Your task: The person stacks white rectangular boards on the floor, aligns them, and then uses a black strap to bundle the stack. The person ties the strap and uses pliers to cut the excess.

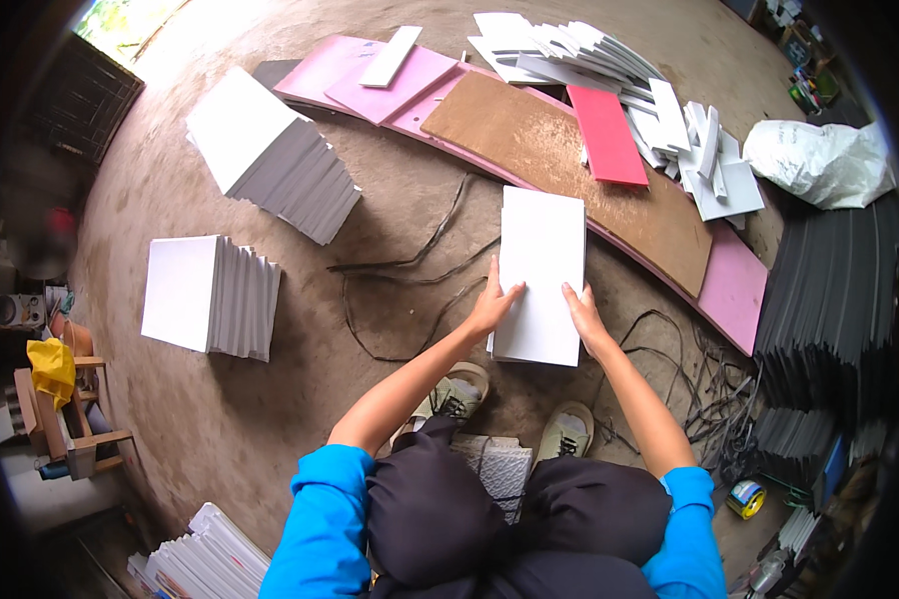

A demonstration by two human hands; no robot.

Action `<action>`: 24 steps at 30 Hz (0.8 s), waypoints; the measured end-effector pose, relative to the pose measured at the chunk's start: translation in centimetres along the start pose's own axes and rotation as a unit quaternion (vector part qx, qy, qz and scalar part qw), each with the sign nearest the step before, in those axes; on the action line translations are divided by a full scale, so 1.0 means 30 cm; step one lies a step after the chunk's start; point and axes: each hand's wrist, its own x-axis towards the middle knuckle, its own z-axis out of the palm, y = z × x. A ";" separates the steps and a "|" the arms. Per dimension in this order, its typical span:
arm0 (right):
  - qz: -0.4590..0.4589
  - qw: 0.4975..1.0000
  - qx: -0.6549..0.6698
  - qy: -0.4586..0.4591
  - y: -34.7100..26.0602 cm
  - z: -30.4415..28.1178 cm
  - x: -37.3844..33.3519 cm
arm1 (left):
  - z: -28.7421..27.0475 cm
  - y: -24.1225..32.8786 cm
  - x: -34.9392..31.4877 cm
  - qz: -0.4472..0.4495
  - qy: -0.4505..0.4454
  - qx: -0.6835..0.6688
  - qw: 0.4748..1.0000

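Between my hands is a stack of white rectangular boards (541, 270), its top sheet facing up and its long sides running away from me. My left hand (492, 301) grips the left edge, with the thumb lying over the top sheet. Opposite it, my right hand (586, 317) presses against the right edge, thumb near the top face. The fingers under or behind the edges are partly hidden. Whether the stack touches the floor cannot be made out. To the left stand two taller stacks of similar boards, a farther stack (305, 180) and a nearer stack (242, 301).
Beyond the boards lies a long pink panel (734, 290) with a brown sheet (569, 165) and a red board (606, 135) on it. Loose white pieces (704, 165) pile up behind. Dark straps (410, 265) trail over the floor. Black sheets (829, 290) are stacked at right.
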 end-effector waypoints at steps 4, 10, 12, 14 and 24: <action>-0.115 0.969 -0.207 0.074 -0.165 0.030 0.032 | -0.112 0.073 -0.006 0.064 0.072 0.051 0.994; -0.371 0.907 -0.200 -0.020 -0.816 0.345 0.144 | -0.515 0.458 -0.193 0.285 0.426 0.007 0.859; -0.410 0.895 -0.162 -0.070 -0.991 0.523 0.167 | -0.668 0.520 -0.224 0.300 0.532 0.069 0.788; -0.432 0.886 -0.151 -0.079 -1.113 0.670 0.184 | -0.786 0.556 -0.235 0.294 0.544 0.107 0.779; -0.394 0.915 -0.089 0.001 -1.191 0.894 0.138 | -0.906 0.552 -0.252 0.298 0.410 0.047 0.861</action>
